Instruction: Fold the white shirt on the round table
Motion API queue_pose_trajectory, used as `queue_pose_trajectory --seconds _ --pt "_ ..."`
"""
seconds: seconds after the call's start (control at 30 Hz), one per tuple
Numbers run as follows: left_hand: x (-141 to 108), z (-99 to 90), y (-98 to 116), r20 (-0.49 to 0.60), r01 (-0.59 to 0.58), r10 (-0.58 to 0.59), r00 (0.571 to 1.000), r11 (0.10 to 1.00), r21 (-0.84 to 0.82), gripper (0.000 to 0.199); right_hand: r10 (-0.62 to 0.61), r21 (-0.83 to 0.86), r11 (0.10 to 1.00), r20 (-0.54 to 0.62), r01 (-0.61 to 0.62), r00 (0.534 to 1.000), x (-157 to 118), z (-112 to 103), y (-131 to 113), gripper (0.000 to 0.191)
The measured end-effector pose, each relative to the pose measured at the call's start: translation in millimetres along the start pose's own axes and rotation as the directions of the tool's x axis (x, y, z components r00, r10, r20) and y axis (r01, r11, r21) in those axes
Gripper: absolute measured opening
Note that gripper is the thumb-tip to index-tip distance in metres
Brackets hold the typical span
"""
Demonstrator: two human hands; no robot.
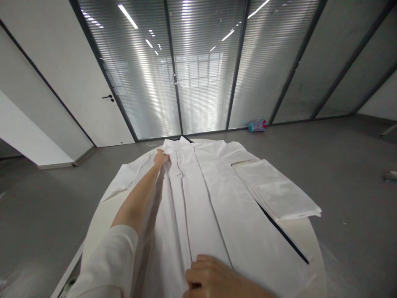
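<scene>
Two grips, I see: left hand (pixel 161 157) far, right hand (pixel 212 277) near, both closed on the white shirt (pixel 221 186), presumably so its front lies straight.

Before us, a white cloth shirt (pixel 223 203) lies on a round off-white table (pixel 101 221); behind it stands a dark-framed glass partition (pixel 201 87).

Gray floor (pixel 347 178) meets glass wall (pixel 201 103); white door (pixel 77 82) adjoins.

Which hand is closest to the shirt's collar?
The left hand, holding the shirt near its collar. The right hand is much farther down the front, at the picture's bottom.
</scene>
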State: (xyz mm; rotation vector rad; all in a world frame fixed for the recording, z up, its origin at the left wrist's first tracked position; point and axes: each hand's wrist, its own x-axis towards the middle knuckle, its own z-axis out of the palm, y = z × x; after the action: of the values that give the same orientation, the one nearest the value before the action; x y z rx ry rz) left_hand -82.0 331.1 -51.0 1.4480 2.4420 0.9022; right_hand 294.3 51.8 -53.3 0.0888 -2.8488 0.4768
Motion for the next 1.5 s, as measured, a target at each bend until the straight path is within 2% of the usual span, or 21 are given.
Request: queue_pose_trajectory --seconds 0.1,0.2,0.33,0.4,0.53,0.67,0.73,0.8,0.87,0.93,1.0,1.03,1.1,1.17,1.27,1.4,1.5 --pt "-10.2 -3.5 9.3 -0.099 0.038 -0.033 0.995 0.999 0.04 0.038 0.004 0.019 1.0 0.003 -0.005 1.0 0.1 -4.6 -1.3 0.023" --pt "-23.0 -11.2 22.3 -0.143 -0.054 0.061 0.988 0.997 0.056 0.031 0.007 0.013 1.0 0.001 -0.007 1.0 1.6 -8.9 -3.3 0.026" --pt "-54.0 -20.3 32.4 -0.033 -0.246 0.248 0.968 0.968 0.043 0.006 0.021 0.002 1.0 0.01 -0.021 1.0 4.0 -17.0 -7.5 0.027" --pt "-77.5 -20.4 32.9 0.025 -0.332 0.331 0.943 0.942 0.042 0.011 0.026 0.003 1.0 0.02 -0.026 0.999 4.8 -20.4 -9.4 0.027" --pt "-125.3 -10.8 37.7 0.134 -0.492 0.486 0.863 0.87 0.011 0.023 0.02 -0.021 1.0 0.022 -0.019 1.0 5.1 -19.0 -10.4 0.024" --pt "-149.8 2.6 54.7 0.226 -0.616 0.589 0.776 0.785 0.07 0.016 0.025 -0.012 1.0 0.009 -0.025 1.0 4.8 -13.9 -9.2 0.023" --pt "-150.6 7.1 63.6 0.252 -0.642 0.606 0.754 0.761 0.094 0.015 0.026 -0.011 1.0 0.011 -0.026 1.0 5.0 -14.4 -9.1 0.022" --pt "-144.7 9.1 68.9 0.271 -0.626 0.594 0.757 0.779 0.042 0.016 0.032 -0.006 0.999 0.022 -0.032 0.999 5.4 -16.8 -9.4 0.021" --pt "-133.6 8.6 68.4 0.32 -0.552 0.556 0.767 0.826 -0.113 0.017 0.039 -0.003 0.999 0.026 -0.039 0.999 6.0 -19.7 -10.1 0.021" --pt "-120.5 7.0 61.3 0.36 -0.426 0.519 0.775 0.85 -0.309 0.02 0.043 0.002 0.999 0.03 -0.043 0.999 6.3 -21.5 -10.7 0.021" --pt "-109.3 5.9 49.0 0.336 -0.336 0.495 0.801 0.837 -0.432 0.027 0.045 0.001 0.999 0.034 -0.045 0.998 6.0 -21.3 -11.0 0.022" --pt "-105.5 6.1 42.0 0.293 -0.333 0.488 0.822 0.83 -0.448 0.031 0.047 -0.002 0.999 0.031 -0.047 0.998 5.6 -20.3 -10.9 0.022" --pt "-102.3 8.2 28.3 0.199 -0.386 0.487 0.85 0.834 -0.394 0.04 0.051 -0.005 0.999 0.017 -0.051 0.999 4.2 -16.4 -10.4 0.022" --pt "-103.7 12.0 17.5 0.134 -0.444 0.487 0.863 0.858 -0.258 0.052 0.048 -0.001 0.999 0.001 -0.048 0.999 2.5 -11.2 -9.7 0.022" --pt "-107.3 15.8 10.1 0.143 -0.484 0.487 0.862 0.873 -0.056 0.063 0.059 0.012 0.998 -0.006 -0.059 0.998 1.0 -5.4 -9.2 0.025" --pt "-94.1 7.3 16.3 0.221 -0.526 0.506 0.834 0.849 0.042 0.058 0.074 0.029 0.997 -0.009 -0.073 0.997 1.9 -7.9 -10.4 0.024" --pt "-66.8 -2.7 28.8 0.124 -0.508 0.499 0.858 0.859 0.062 0.049 0.063 0.036 0.997 0.003 -0.063 0.998 2.7 -12.8 -11.1 0.024"
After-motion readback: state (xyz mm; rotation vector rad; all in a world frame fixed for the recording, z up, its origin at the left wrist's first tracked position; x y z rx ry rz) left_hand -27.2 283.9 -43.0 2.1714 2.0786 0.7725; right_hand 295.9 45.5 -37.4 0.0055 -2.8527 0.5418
